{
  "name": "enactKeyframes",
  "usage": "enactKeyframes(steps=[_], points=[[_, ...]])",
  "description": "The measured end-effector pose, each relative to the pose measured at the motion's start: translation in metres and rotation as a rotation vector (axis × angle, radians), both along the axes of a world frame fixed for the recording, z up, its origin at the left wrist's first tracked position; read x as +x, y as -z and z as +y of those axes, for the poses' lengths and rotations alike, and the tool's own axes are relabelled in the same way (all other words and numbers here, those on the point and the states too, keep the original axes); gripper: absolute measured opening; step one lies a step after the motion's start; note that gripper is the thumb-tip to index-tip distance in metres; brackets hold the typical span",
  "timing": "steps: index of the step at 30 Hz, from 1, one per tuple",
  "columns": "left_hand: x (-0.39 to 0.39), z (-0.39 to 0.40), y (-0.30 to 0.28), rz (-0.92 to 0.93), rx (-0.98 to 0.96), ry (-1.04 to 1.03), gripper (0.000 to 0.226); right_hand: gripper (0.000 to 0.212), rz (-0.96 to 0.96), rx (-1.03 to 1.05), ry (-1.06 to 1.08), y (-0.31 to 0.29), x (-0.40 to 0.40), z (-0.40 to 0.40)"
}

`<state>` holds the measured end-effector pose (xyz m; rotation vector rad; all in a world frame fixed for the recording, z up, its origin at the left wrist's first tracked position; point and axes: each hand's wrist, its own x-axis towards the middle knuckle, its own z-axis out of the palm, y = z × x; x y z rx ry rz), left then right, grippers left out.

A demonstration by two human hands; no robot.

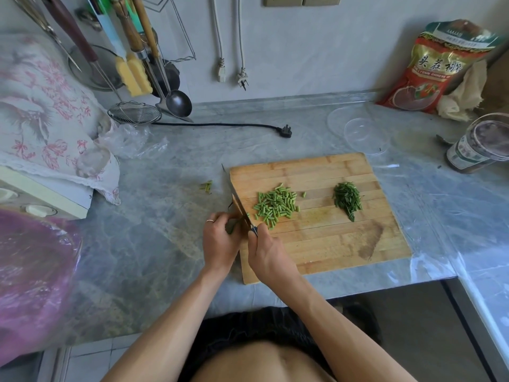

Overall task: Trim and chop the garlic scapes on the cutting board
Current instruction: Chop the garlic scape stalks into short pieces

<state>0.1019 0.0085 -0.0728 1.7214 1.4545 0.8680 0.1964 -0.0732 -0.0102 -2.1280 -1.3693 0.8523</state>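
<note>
bare forearms, ring (210, 221) on left hand (220, 244) (thin band), dark shorts (264, 323)

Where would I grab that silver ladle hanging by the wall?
Grip the ladle by its long thin handle above the bowl, reaching in from the front. It hangs bowl-down over the counter, and the wire skimmer crowds its left.

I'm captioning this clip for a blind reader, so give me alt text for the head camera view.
At the left edge of a wooden cutting board, the right hand grips a knife while the left hand holds the last garlic scapes. A pile of chopped light-green pieces and a smaller dark-green pile lie on the board.
</note>
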Motion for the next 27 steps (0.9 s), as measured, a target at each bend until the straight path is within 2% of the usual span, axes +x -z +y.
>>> enactKeyframes(steps=[3, 10, 15, 27], points=[[-0.002, -0.002, 0.002, 0.030, -0.074, -0.010, 0.009, 0.028, 0.018, -0.019, 0.010, -0.001, 0.000, 0.000], [-0.002, 0.007, -0.001, 0.170, -0.036, 0.064, 0.011, 0.028, 0.170, -0.033, 0.184, 0.000, 0.000, 0.001], [-0.006, 0.013, -0.005, 0.242, -0.003, 0.148, 0.009, 0.033, 0.158, -0.048, 0.191, -0.008, 0.004, 0.011], [0.005, 0.022, -0.010, 0.246, -0.008, 0.186, 0.009, 0.027, 0.142, -0.010, 0.104, -0.011, 0.022, -0.011]])
